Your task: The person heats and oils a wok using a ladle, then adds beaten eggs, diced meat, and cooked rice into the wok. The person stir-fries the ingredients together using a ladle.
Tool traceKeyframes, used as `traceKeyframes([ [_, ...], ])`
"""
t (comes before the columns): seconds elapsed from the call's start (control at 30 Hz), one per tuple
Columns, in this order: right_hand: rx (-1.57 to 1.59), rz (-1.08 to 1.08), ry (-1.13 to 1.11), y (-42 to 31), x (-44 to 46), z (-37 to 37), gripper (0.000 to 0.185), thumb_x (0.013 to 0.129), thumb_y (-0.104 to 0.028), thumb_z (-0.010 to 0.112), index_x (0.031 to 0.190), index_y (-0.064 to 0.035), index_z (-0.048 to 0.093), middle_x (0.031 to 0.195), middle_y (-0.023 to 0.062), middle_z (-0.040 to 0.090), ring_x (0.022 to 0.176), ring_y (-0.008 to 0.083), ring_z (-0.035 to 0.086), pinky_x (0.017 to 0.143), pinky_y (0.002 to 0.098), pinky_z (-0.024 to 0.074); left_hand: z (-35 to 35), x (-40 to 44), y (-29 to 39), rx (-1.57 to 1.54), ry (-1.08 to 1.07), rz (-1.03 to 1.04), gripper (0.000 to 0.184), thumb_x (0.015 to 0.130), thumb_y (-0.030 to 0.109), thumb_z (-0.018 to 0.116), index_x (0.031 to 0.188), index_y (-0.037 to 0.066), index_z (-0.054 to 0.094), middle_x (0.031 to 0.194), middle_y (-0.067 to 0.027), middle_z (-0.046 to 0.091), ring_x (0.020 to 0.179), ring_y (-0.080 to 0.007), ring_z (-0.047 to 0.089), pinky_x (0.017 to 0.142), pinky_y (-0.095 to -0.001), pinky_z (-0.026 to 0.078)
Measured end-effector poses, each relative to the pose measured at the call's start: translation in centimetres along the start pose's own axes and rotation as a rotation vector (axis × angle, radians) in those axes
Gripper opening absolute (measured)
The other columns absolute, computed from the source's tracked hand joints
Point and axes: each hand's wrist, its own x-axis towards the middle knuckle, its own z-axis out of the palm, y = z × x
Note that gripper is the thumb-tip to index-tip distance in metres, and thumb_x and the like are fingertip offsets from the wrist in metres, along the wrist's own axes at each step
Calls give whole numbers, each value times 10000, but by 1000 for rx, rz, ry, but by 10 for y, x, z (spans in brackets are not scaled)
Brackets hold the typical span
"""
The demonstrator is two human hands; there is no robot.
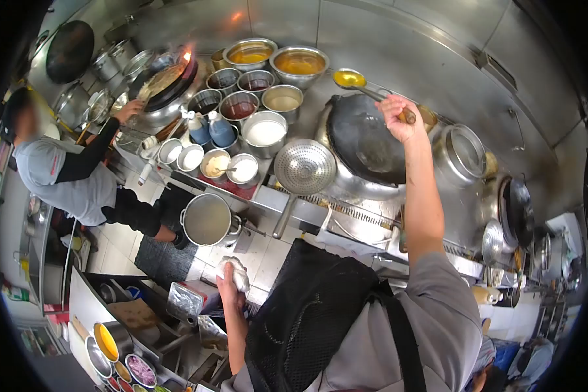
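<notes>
My right hand point(399, 116) grips the wooden-ended handle of a ladle point(372, 93). The ladle's bowl holds yellow liquid, probably oil, and is over the back edge of the stove, left of the hand. Below and beside that hand is a dark wok point(367, 138) on the burner, its inside shiny. My left hand point(228, 287) is closed around a folded white cloth point(240, 274), low and away from the stove. A perforated metal strainer point(305, 167) lies left of the wok, with its handle pointing toward me.
Two steel bowls of yellow-orange liquid point(300, 61) stand at the back. Several sauce pots point(239, 106) and blue squeeze bottles point(222, 129) crowd the counter. A large pot point(206, 220) is below. At left, a co-worker point(72, 170) handles a flaming wok point(170, 81).
</notes>
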Motion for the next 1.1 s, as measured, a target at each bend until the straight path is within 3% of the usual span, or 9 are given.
traceKeyframes([
  [0.3,-20,197,73,-12,-88,-109,139,868,-12,566,934,94,502,672,44,502,599,153,581,548,258,519,-8,-23,-37,38,-82,-30,350,939,280,633,1174,40,535,910,-106,645,717,-218,656,548,-320,519],
  [0.37,-310,-199,60,-11,-99,-152,82,849,-19,600,818,41,554,661,44,507,603,170,555,651,307,520,-7,-31,-41,58,-18,-104,292,932,196,649,1148,35,537,925,-92,644,725,-190,641,577,-327,532],
  [0.4,-332,-443,358,12,-111,-141,62,840,-28,626,841,19,586,701,59,568,620,180,556,748,325,517,-12,-33,-47,38,-56,-106,278,935,196,646,1138,37,545,922,-80,646,731,-179,638,582,-324,528],
  [0.53,-590,-211,299,-11,-120,-191,291,903,-48,586,640,-107,477,553,-6,492,503,105,514,684,219,549,-1,-50,-53,23,-59,-47,253,947,203,639,1127,46,557,910,-40,643,754,-141,621,626,-306,519],
  [0.57,-702,-161,276,-10,-125,-194,282,904,-86,599,645,-103,488,539,5,502,400,107,465,471,215,507,3,-54,-53,-13,-11,-20,253,947,203,639,1127,46,557,910,-40,643,754,-141,621,626,-306,519],
  [0.63,-912,-42,330,-16,-134,-203,265,898,-126,613,665,-103,489,521,11,498,335,115,418,337,250,429,13,-58,-53,-21,-103,-41,256,945,182,637,1146,56,541,940,-49,642,784,-149,629,652,-310,530],
  [0.93,-1996,-469,589,-97,-186,-309,146,901,-109,594,1015,-31,548,626,66,576,407,168,517,365,328,419,85,-84,-78,-156,-256,-16,396,927,114,629,1289,70,474,1091,-85,637,991,-229,651,861,-366,543],
  [1.0,-2285,-1035,267,-103,-214,-323,192,893,-99,588,1057,-6,554,647,43,542,389,145,459,351,318,388,95,-92,-88,-234,-222,-75,352,941,146,611,1266,59,506,1093,-88,644,977,-235,655,850,-369,549],
  [1.1,-2071,-335,668,-76,-256,-278,334,906,-112,582,1210,20,545,686,92,603,461,190,542,409,354,436,113,-112,-88,-261,-165,-122,309,954,162,587,1227,38,511,1082,-106,651,933,-262,669,813,-378,560],
])
